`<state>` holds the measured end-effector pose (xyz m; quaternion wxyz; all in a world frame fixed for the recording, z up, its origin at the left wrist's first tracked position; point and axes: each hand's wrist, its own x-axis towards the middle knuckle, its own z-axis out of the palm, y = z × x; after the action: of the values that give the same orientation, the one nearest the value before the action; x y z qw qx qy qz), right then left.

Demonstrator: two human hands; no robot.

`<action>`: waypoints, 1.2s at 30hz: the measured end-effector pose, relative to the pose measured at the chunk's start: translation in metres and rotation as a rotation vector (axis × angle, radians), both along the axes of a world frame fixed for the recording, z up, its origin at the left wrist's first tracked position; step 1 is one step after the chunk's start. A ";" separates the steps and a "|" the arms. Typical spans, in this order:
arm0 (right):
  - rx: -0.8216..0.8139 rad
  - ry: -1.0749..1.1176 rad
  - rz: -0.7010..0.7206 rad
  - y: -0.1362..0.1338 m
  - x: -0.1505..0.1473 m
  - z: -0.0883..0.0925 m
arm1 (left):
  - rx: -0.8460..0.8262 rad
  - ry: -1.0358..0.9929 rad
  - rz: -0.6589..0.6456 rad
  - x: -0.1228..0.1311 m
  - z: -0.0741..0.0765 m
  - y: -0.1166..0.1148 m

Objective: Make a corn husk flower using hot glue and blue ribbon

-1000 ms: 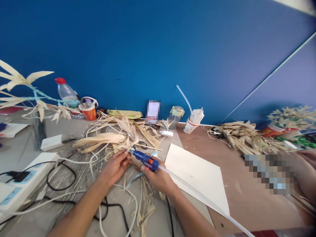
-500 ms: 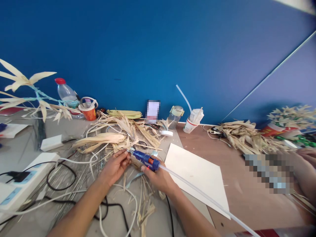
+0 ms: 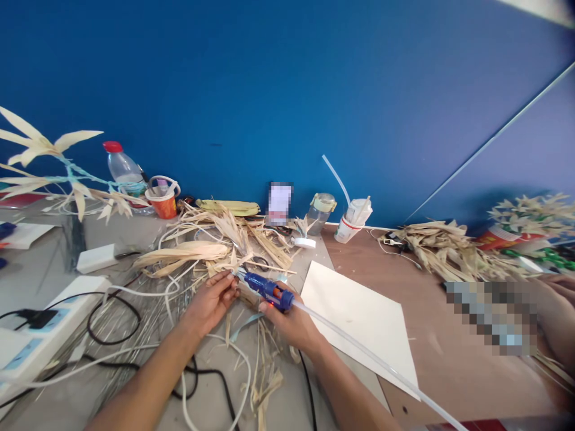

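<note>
My right hand is closed round a blue hot-glue gun with an orange trigger. A long clear glue stick trails from its back toward the lower right. The gun's nozzle points left at a small piece of dried husk that my left hand pinches at its fingertips. Both hands rest on the grey table amid a heap of dried corn husks.
A white sheet lies right of my hands. Black and white cables and a power strip lie left. Bottle, orange cup, jar, straw cup line the blue wall. Another person's hand works at right.
Nothing but a slight camera shift; both hands keep the same pose with the glue gun's nozzle at the pinched husk.
</note>
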<state>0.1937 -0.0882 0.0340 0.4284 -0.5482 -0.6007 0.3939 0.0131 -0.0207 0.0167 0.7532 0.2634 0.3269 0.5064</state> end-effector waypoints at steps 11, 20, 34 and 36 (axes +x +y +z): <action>0.037 -0.065 -0.034 0.000 -0.001 0.000 | 0.002 0.001 -0.001 0.001 0.001 -0.001; 0.019 -0.085 -0.065 0.001 -0.002 -0.004 | 0.001 0.022 0.006 0.002 0.004 -0.002; 0.021 -0.089 -0.058 0.001 -0.003 -0.001 | -0.013 0.033 0.048 0.003 0.004 -0.002; 0.017 -0.079 -0.036 0.000 -0.002 -0.001 | -0.010 0.026 0.055 0.003 0.003 -0.001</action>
<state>0.1912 -0.0882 0.0327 0.4162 -0.5704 -0.6103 0.3591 0.0156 -0.0217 0.0195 0.7360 0.2573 0.3462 0.5218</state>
